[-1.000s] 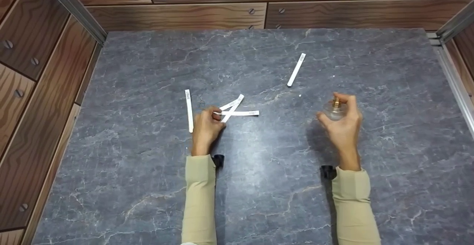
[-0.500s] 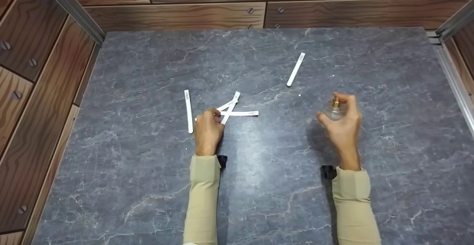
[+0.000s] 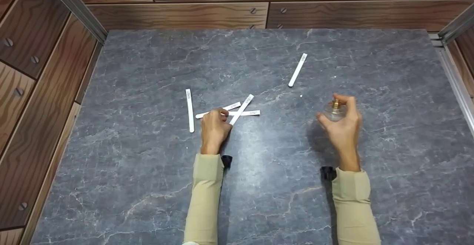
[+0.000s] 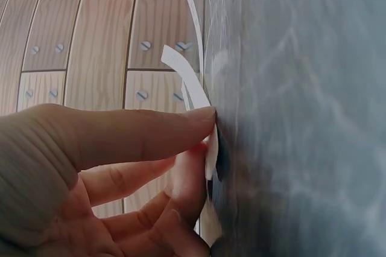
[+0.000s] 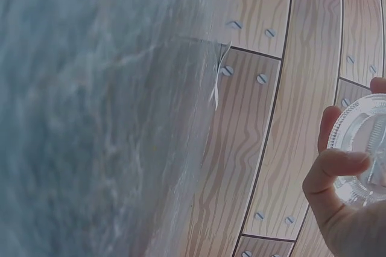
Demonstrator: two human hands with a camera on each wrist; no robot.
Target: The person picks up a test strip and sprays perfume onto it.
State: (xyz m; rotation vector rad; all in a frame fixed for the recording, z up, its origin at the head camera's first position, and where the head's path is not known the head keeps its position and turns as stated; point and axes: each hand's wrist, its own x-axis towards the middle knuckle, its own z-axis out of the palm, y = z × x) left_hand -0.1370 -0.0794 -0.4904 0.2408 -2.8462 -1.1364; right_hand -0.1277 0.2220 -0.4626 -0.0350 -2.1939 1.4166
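My left hand (image 3: 215, 128) is low over the table, pinching a slanted white paper tester strip (image 3: 242, 108) between thumb and fingers. In the left wrist view that pinched strip (image 4: 184, 73) bends upward from the thumb tip. Two more strips cross near this hand: one lying flat sideways (image 3: 253, 113), the other slanting (image 3: 232, 106), both partly hidden by fingers or the held strip. My right hand (image 3: 342, 130) holds a clear glass perfume bottle (image 3: 334, 114) with a gold spray neck above the table, index finger on its top. The right wrist view shows the bottle's round ribbed base (image 5: 356, 130).
One printed strip (image 3: 190, 110) lies left of my left hand. Another strip (image 3: 297, 70) lies farther back, right of centre. The grey marbled table (image 3: 148, 185) is bordered by wood-patterned walls (image 3: 177, 15) at the back and sides. Tiny white specks dot the surface.
My left hand has shifted a little to the right, taking the pinched strip with it. More of the slanted strip beneath it now shows. The right hand and bottle stay nearly still.
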